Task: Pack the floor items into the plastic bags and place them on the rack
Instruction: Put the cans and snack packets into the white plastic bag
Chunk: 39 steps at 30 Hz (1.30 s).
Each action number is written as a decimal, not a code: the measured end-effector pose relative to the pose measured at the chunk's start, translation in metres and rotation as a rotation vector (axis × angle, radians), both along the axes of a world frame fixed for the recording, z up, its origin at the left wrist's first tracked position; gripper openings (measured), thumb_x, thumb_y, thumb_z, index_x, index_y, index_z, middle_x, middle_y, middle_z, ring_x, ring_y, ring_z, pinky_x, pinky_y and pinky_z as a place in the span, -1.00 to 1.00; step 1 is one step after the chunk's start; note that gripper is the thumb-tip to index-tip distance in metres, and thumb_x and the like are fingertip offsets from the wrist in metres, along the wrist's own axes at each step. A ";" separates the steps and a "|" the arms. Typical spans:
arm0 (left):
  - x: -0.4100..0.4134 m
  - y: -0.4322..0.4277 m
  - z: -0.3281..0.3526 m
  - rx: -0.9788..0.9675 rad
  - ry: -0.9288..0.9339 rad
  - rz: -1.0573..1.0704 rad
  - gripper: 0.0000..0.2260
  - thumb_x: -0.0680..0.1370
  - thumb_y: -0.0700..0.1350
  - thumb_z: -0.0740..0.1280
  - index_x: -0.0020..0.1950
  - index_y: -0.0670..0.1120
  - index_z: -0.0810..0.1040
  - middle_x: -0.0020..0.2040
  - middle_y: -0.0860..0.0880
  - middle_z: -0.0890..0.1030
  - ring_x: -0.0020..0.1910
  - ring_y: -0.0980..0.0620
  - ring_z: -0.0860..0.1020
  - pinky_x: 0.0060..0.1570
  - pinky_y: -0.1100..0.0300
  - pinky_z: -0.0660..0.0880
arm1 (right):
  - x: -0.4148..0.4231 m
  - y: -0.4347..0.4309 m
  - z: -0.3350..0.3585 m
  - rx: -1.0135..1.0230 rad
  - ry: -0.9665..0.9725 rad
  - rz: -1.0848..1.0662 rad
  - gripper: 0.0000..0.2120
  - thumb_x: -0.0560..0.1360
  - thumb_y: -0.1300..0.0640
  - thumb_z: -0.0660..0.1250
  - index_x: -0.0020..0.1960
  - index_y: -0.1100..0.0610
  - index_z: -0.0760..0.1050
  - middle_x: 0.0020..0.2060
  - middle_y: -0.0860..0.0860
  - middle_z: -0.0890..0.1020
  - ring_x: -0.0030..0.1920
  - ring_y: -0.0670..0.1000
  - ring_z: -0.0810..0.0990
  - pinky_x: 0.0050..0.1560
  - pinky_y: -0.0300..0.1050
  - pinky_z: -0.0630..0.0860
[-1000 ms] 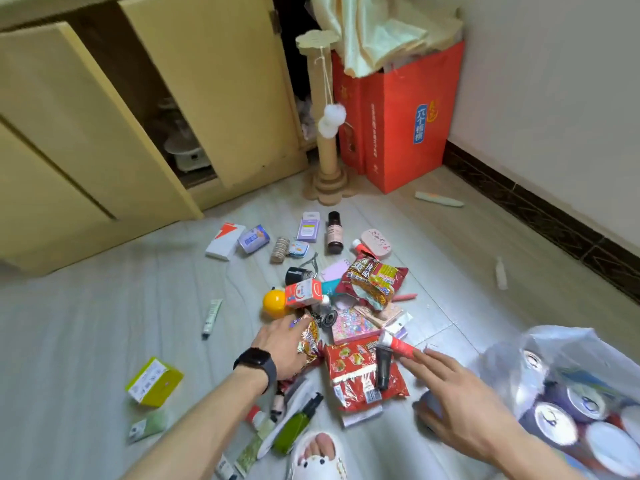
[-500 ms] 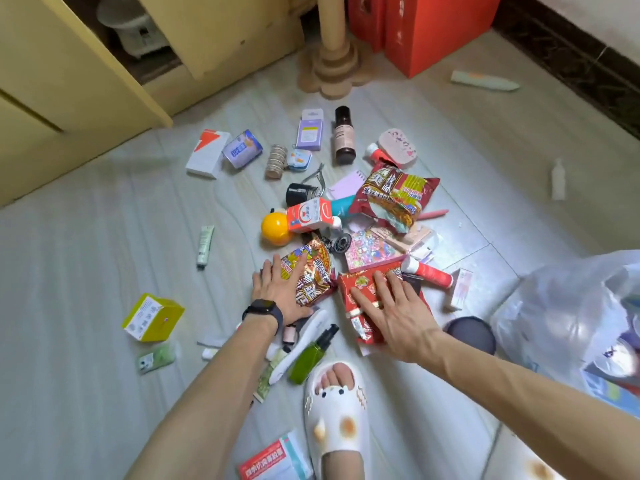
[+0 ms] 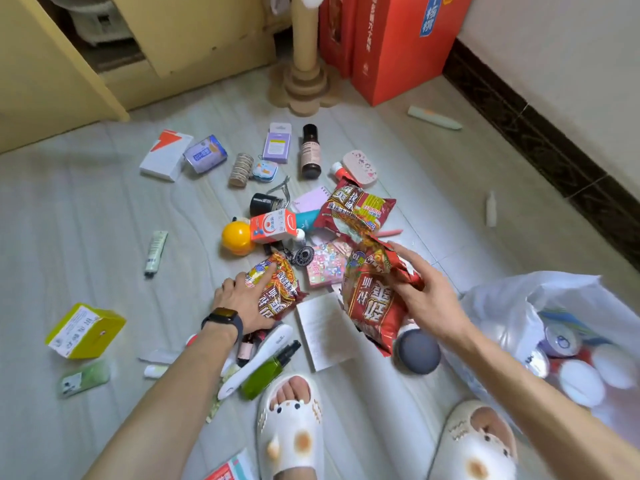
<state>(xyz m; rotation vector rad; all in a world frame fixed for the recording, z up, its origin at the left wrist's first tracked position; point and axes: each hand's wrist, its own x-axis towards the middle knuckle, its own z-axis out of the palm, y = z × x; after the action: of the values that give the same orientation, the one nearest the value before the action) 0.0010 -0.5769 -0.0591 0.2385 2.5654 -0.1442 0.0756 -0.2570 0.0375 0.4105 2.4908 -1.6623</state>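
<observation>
My right hand (image 3: 427, 292) is clamped on a red snack packet (image 3: 375, 299), lifted clear of the floor (image 3: 86, 209) and hanging between the pile and the plastic bag (image 3: 512, 306). My left hand (image 3: 242, 299) is closed around a smaller snack packet (image 3: 275, 289) that rests at the near edge of the pile. The step in hand, as I judge it, is to carry both packets into the bag. Procedure: keep the grip on the crimped edges rather than the bellies — the film is thin, glossy and air-filled, so it will crackle and slip if squeezed. Move the right packet first; the bag mouth lies open just to the right, with cans (image 3: 561, 341) already inside, so lay the packets on top, not beneath. A third red packet (image 3: 356, 211) remains farther back in the pile among bottles and boxes. No rack is in view.
</observation>
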 end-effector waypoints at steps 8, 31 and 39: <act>-0.007 0.012 0.054 0.010 0.099 -0.021 -0.22 0.29 0.37 0.30 0.48 0.42 0.08 0.18 -0.16 0.38 0.15 -0.19 0.40 0.14 0.01 0.44 | 0.082 0.063 0.055 -0.253 0.001 -0.299 -0.60 0.47 0.04 0.45 0.30 -0.15 0.55 0.14 -0.06 0.68 0.17 0.01 0.65 0.17 0.08 0.58; 0.063 0.313 0.247 0.456 0.272 -0.656 -0.26 0.24 0.37 0.29 0.41 0.47 0.18 0.00 -0.02 0.30 0.09 -0.13 0.43 0.06 0.08 0.46 | 0.203 0.219 0.068 0.244 0.011 -0.474 -0.57 0.48 0.37 0.21 0.04 -0.15 0.58 -0.01 -0.23 0.66 0.03 -0.19 0.59 0.04 -0.28 0.47; 0.061 0.319 0.225 0.539 0.207 -0.497 -0.29 0.23 0.35 0.27 0.38 0.51 0.16 0.00 0.01 0.33 0.08 -0.09 0.44 0.06 0.09 0.44 | 0.180 0.209 0.019 -0.286 -0.059 -0.861 -0.79 0.55 0.24 0.37 0.16 0.07 0.53 0.18 0.13 0.63 0.08 0.05 0.62 0.22 0.07 0.54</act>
<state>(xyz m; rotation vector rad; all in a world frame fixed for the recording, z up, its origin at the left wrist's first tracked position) 0.0623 -0.2575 0.1661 1.1122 2.6451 0.3653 0.2554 -0.0476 0.0566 1.6201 2.0813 -2.1578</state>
